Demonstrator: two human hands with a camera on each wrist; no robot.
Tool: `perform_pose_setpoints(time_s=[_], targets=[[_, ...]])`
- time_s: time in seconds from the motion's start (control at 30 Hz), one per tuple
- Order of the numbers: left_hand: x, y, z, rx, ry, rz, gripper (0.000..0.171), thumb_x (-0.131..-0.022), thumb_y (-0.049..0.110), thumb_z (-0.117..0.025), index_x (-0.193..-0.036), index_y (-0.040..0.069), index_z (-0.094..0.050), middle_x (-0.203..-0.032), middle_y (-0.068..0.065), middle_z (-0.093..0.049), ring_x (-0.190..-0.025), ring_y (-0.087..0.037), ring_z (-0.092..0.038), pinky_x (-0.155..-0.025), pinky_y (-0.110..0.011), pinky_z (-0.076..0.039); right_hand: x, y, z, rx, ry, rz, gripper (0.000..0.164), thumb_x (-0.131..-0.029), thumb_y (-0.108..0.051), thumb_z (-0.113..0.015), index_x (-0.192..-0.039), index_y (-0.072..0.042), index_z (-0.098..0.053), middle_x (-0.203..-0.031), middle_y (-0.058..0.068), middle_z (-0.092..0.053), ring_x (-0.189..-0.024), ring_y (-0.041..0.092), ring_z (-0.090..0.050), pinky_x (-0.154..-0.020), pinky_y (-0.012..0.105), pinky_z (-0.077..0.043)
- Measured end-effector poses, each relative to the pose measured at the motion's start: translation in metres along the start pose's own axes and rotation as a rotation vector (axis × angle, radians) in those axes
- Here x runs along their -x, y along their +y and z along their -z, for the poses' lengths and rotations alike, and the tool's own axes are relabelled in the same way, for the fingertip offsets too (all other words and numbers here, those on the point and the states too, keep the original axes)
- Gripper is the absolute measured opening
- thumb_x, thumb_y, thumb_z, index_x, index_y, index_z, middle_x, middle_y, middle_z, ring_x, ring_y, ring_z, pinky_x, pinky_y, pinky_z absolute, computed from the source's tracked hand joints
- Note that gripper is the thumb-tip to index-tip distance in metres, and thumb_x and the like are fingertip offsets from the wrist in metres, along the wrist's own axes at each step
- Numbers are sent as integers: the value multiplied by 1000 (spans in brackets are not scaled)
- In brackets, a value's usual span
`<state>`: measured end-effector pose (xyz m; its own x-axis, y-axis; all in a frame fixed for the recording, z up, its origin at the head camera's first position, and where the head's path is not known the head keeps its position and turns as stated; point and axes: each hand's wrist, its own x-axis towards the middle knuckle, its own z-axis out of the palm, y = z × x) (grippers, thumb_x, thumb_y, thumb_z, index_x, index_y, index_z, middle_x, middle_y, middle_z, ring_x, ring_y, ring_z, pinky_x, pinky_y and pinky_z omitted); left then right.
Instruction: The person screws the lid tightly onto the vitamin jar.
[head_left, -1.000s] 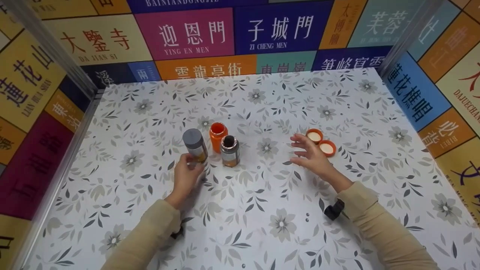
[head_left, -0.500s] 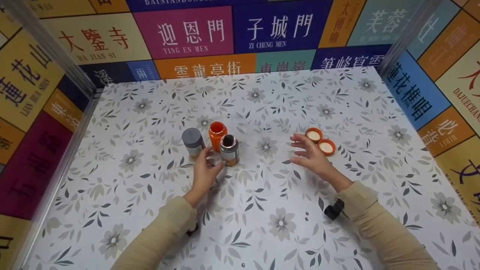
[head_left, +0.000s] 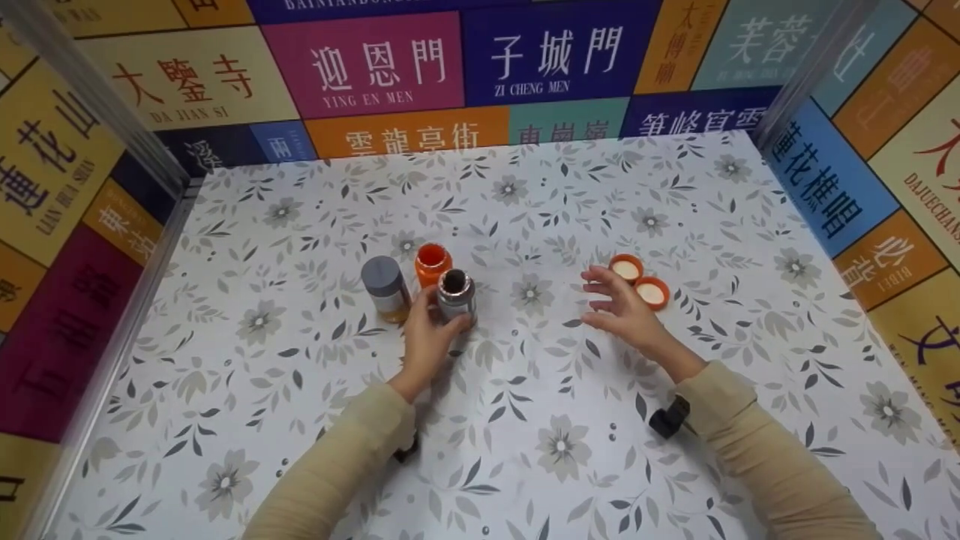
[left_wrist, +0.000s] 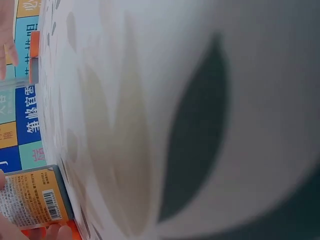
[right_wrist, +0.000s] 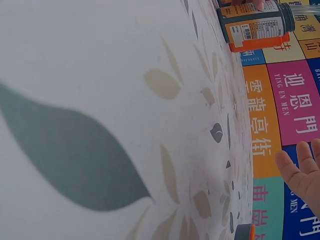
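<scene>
My left hand [head_left: 429,341] grips a grey open bottle [head_left: 457,298] with an orange and white label, thumb on its near side and fingers on its left. In the left wrist view the label [left_wrist: 35,197] and barcode of that bottle face the camera. Just behind stands an orange open bottle [head_left: 433,259], partly hidden. To the left of the hand, a capped grey bottle [head_left: 386,287] stands upright. My right hand [head_left: 626,315] is raised with fingers spread and holds nothing. Beside it lie two upturned lids [head_left: 651,293] with orange rims and cream insides.
A white table [head_left: 540,375] with a grey leaf and flower print lies under everything. Colourful panels [head_left: 367,64] with lettering rise at its back and both sides. A black strap device [head_left: 670,418] sits at the right wrist.
My left hand has let go of the capped grey bottle, moved right and taken hold of the grey open bottle. My right hand has stayed in place.
</scene>
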<state>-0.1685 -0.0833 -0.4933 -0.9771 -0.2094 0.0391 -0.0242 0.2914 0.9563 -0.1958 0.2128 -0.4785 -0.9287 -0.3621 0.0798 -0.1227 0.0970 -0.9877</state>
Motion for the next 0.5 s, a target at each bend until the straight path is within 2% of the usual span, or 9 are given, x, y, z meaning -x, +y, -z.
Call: perform_pose_setpoints(time_s=[0.2, 0.33, 0.5], targets=[[-2, -1, -3, 26, -8, 18, 62, -69, 5, -75, -124, 6, -47, -123, -12, -54, -109, -26, -53, -96, -38, -42, -1, 0, 0, 12, 6, 2, 67, -80, 8, -61, -136, 9, -25, -134, 16, -38, -121, 32, -38, -94, 28, -40], [-5, -3, -4, 34, -9, 6, 63, -68, 4, -76, -124, 4, -47, -123, -13, -54, -111, -27, -53, -96, -38, -42, -2, 0, 1, 13, -2, -1, 66, -81, 9, -60, -137, 8, -25, -137, 22, -34, -122, 34, -37, -94, 28, -39], [-5, -1, -5, 28, -10, 21, 63, -67, 3, -77, -123, 5, -47, -123, -12, -54, -111, -26, -53, -96, -37, -42, -3, 0, 1, 1, -4, -20, 67, -81, 11, -59, -138, 8, -24, -138, 23, -33, -123, 37, -34, -95, 29, -39]])
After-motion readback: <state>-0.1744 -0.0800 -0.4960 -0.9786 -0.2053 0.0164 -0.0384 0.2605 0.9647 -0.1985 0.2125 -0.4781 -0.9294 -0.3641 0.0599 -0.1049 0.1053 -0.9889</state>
